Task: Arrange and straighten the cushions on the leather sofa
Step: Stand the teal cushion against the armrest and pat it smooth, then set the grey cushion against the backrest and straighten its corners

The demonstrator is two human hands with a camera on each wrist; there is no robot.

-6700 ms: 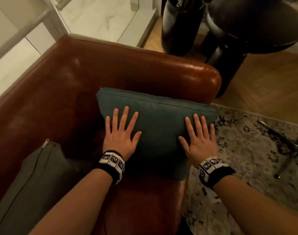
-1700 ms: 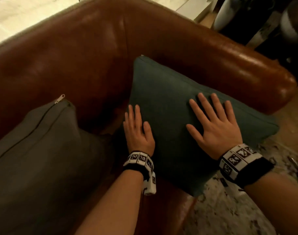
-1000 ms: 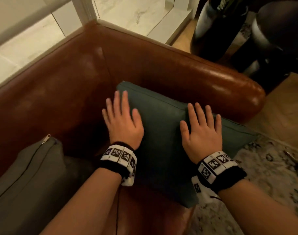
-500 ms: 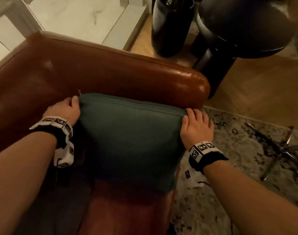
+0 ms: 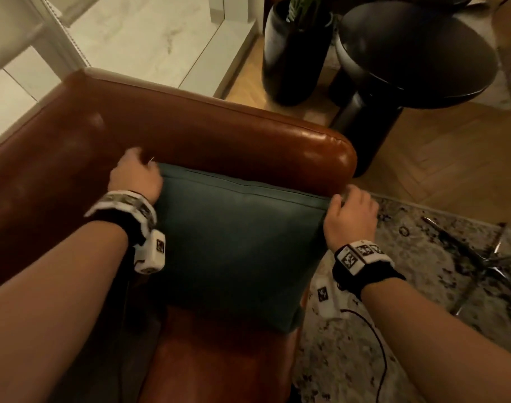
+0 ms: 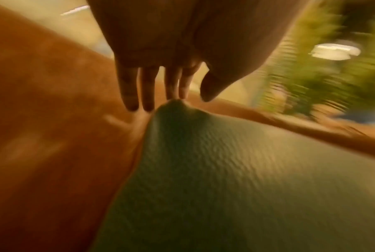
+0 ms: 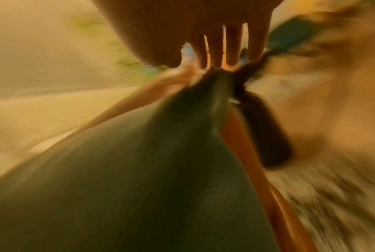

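Note:
A dark teal cushion (image 5: 239,245) stands on the seat of the brown leather sofa (image 5: 242,135), its back against the padded armrest. My left hand (image 5: 138,170) is at the cushion's upper left corner. In the left wrist view the left hand (image 6: 167,95) has straight fingers whose tips touch the cushion (image 6: 236,170) at its corner point, thumb apart. My right hand (image 5: 347,202) is at the upper right corner. The blurred right wrist view shows the right hand (image 7: 214,59) with straight fingers touching the cushion (image 7: 139,170) at its corner, thumb off the fabric.
Behind the armrest stand a round black side table (image 5: 417,53) and a dark planter (image 5: 295,53) on wood flooring. A patterned rug (image 5: 408,301) lies to the right with a chrome chair base (image 5: 481,257) on it. A pale marble ledge (image 5: 132,39) runs behind the sofa.
Earlier both palms pressed flat on the cushion's face. They then moved out to grip its two top corners, and now the fingers have loosened to touch the corner tips only.

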